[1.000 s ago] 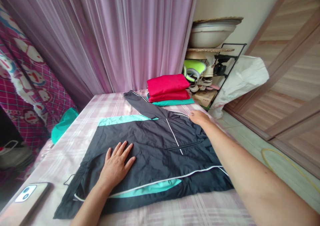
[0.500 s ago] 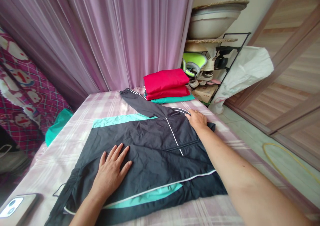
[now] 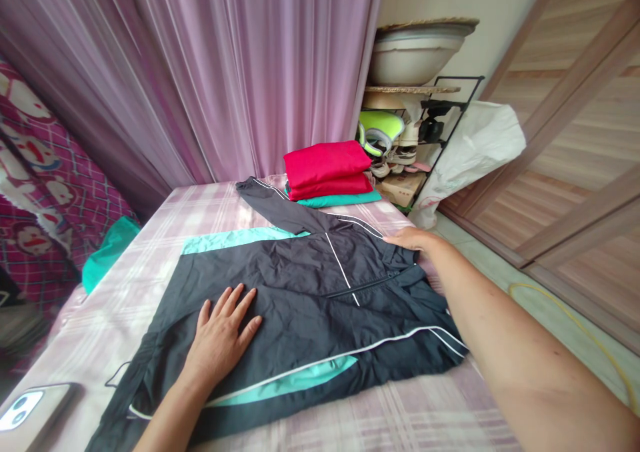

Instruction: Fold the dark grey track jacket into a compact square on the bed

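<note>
A dark jacket (image 3: 300,292) with teal panels and white piping lies flat on a bed covered by a pink plaid sheet (image 3: 200,219). My left hand (image 3: 220,339) rests open on it, palm down with fingers spread, near the front left. My right hand (image 3: 413,240) reaches across to the jacket's far right edge by the collar, fingers flat on the cloth. One sleeve (image 3: 270,202) stretches away toward the back.
Folded red and teal clothes (image 3: 327,172) are stacked at the bed's far end. A phone (image 3: 30,409) lies at the front left corner, a teal cloth (image 3: 107,255) hangs off the left edge. Pink curtain (image 3: 225,72) behind; shoe rack (image 3: 410,139), white bag (image 3: 470,152) and wooden door (image 3: 575,139) right.
My right hand slid a little to the right along the jacket's far edge. My left hand stayed pressed on the cloth. The view shifted slightly.
</note>
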{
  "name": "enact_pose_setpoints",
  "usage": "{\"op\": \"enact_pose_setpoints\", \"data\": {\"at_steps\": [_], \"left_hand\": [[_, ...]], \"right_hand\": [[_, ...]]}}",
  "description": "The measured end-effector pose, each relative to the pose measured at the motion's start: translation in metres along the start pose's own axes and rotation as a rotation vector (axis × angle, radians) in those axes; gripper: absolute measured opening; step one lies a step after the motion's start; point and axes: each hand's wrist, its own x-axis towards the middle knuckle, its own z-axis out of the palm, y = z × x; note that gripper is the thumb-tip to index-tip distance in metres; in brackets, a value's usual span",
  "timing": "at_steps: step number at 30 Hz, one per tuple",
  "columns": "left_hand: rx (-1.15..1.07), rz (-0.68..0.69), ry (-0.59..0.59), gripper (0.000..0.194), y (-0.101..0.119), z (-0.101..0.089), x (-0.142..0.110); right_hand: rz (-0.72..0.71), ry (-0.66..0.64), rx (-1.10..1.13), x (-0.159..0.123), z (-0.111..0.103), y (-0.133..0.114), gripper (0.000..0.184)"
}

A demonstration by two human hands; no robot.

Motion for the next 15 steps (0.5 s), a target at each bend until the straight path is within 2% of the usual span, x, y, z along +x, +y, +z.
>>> {"op": "enact_pose_setpoints", "data": {"at_steps": [3,6,11,15], "left_hand": [[0.005,0.004,0.002,0.056,0.0,0.0,0.0],[0.015,0.002,0.002,0.056,0.0,0.0,0.0],[0.024,-0.001,-0.002,0.056,0.0,0.0,0.0],[0.011,0.003,0.014,0.056,-0.001,0.003,0.0]], "right_hand": [[0.012,-0.197,0.03,-0.008,-0.003,-0.003,0.042],[-0.029,-0.221,0.031,-0.015,-0.005,-0.004,0.041],[-0.1,-0.067,-0.134,-0.02,0.002,-0.006,0.026],[0.004,0.08,-0.21,-0.026,0.016,-0.006,0.031]]}}
